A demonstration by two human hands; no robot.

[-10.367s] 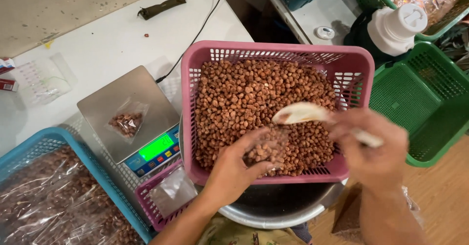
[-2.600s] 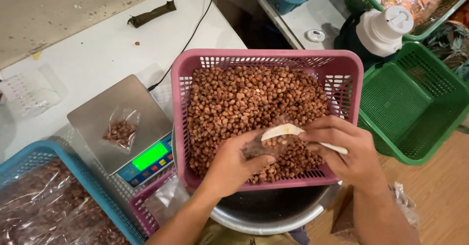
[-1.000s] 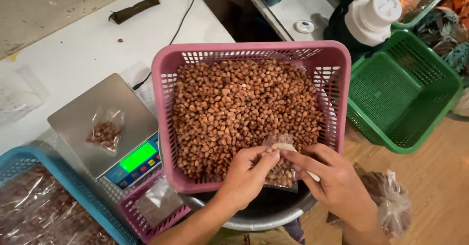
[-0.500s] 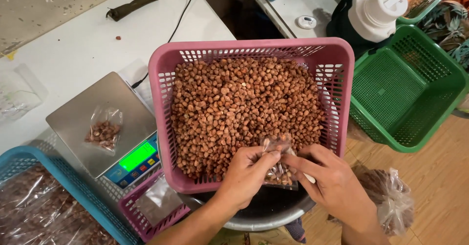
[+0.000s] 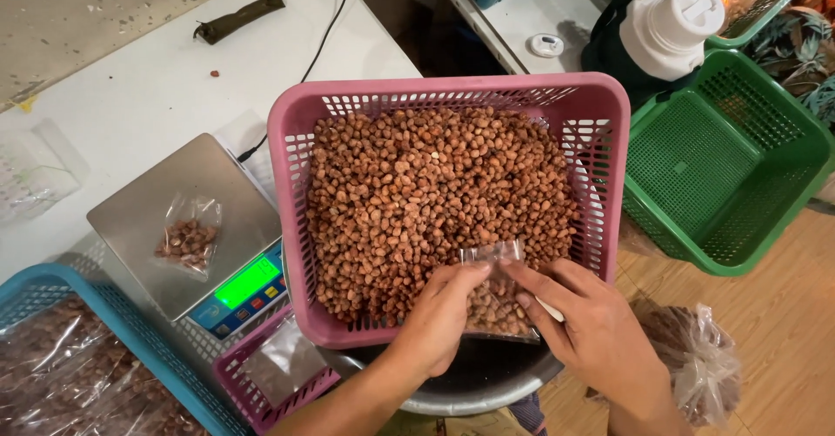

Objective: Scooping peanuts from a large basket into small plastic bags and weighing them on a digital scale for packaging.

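Note:
A pink basket (image 5: 296, 184) full of brown roasted nuts (image 5: 426, 192) sits in front of me. My left hand (image 5: 439, 318) and my right hand (image 5: 591, 332) both pinch a small clear plastic bag (image 5: 496, 292) partly filled with nuts, held over the basket's near edge. A pale scoop handle (image 5: 550, 311) peeks out under my right palm. On the left, a digital scale (image 5: 174, 218) with a green display carries another small bag of nuts (image 5: 187, 240).
A green basket (image 5: 726, 157) stands at the right, a white-capped dark jug (image 5: 670, 23) behind it. A blue basket (image 5: 78, 366) of packed bags sits lower left, a small pink tray (image 5: 274, 375) with empty bags beside it. A metal bowl (image 5: 470, 392) lies under the pink basket.
My right hand has stopped scooping and lowered the scoop; both hands have come together on the small bag at the basket's near edge.

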